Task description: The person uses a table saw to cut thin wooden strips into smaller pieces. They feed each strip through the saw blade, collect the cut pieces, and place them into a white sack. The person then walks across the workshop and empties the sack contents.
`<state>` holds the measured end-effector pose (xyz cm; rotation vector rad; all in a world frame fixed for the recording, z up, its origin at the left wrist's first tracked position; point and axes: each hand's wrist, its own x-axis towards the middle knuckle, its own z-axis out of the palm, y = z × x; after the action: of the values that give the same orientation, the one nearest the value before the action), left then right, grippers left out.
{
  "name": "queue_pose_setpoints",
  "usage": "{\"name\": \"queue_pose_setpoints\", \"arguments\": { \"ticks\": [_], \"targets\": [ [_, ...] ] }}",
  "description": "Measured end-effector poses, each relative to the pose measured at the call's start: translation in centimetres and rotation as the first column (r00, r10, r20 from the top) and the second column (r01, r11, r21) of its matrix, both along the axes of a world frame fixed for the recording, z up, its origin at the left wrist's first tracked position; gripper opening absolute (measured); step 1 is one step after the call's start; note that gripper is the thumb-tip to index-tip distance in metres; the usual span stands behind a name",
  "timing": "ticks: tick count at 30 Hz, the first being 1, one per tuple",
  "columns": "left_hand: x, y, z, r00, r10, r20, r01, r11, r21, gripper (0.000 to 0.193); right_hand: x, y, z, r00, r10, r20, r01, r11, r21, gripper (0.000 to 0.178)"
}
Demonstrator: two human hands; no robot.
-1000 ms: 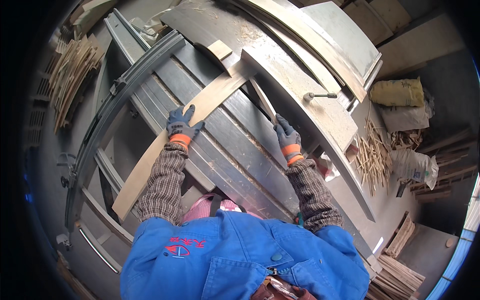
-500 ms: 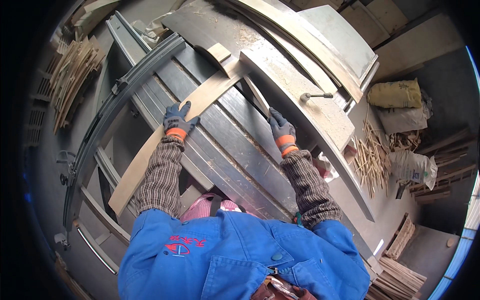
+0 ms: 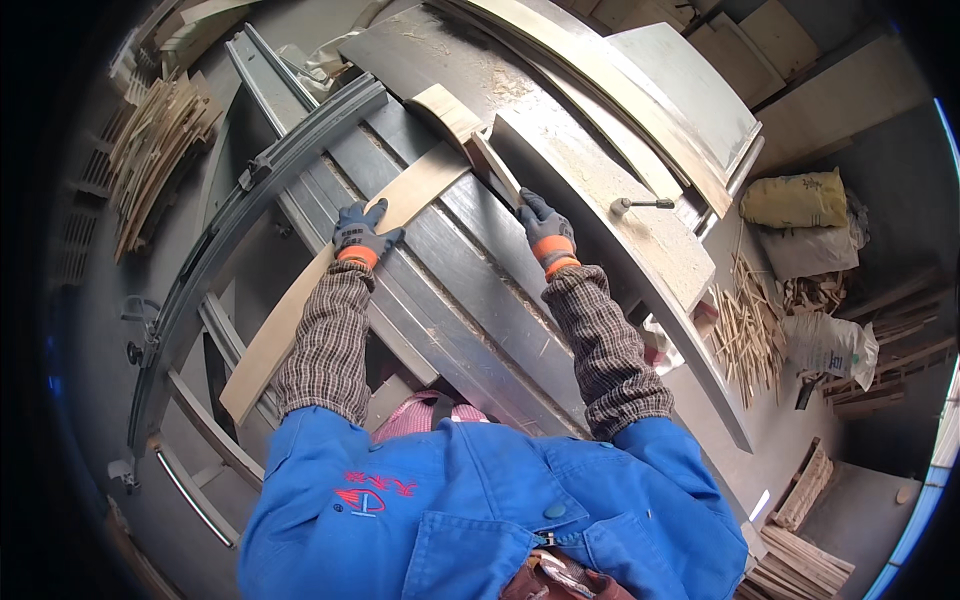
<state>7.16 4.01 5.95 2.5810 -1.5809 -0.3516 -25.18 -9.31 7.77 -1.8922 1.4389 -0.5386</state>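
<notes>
Lying slantwise across the grey metal table with long parallel grooves [image 3: 478, 318], the long, flat, pale wooden board [image 3: 425, 188] ran from beyond the near left edge up toward the far side, its far end close to the tall grey metal fence [image 3: 697, 358]. The left hand [image 3: 366, 236], in a dark grey glove with an orange cuff, was flat on the board with its fingers spread, pressing rather than gripping. The right hand [image 3: 547, 225], gloved alike, had its fingers curled round the near end of a narrow, pale wooden stick [image 3: 497, 170], which pointed away along the fence. A short, pale, slightly curved-looking wooden piece [image 3: 446, 110] lay just past the board's far end; whether the stick's tip touched it could not be told. Judging by how the wood lay, one cut seemed done, since the short piece looked separate from the board. That piece was not yet cleared from beside the fence, and most of the board's length remained uncut on the near side, part of it overhanging the table's edge.
</notes>
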Motion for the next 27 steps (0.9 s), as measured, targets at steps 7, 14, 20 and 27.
{"name": "queue_pose_setpoints", "arguments": {
  "ticks": [7,14,20,27],
  "targets": [
    [-1.8,3.2,-0.7,0.997,-0.038,-0.067,0.036,0.999,-0.02,0.077,-6.0,4.8,1.4,0.981,-0.091,0.169,0.087,0.996,0.034,0.041],
    [-9.2,4.4,-1.9,0.982,-0.141,-0.124,0.14,0.99,-0.013,0.08,-19.1,18.3,-0.8,0.96,-0.196,0.198,0.162,0.972,0.172,0.041],
    [-12.6,-1.2,-2.1,0.973,-0.225,-0.043,0.212,0.956,-0.205,0.087,-17.1,17.4,-0.6,0.912,-0.265,0.314,0.179,0.945,0.275,0.041],
    [-9.1,3.3,-1.1,0.987,-0.153,-0.053,0.158,0.982,0.1,0.085,-15.1,13.1,-3.2,0.866,-0.359,0.348,0.226,0.902,0.368,0.042]
  ]
}}
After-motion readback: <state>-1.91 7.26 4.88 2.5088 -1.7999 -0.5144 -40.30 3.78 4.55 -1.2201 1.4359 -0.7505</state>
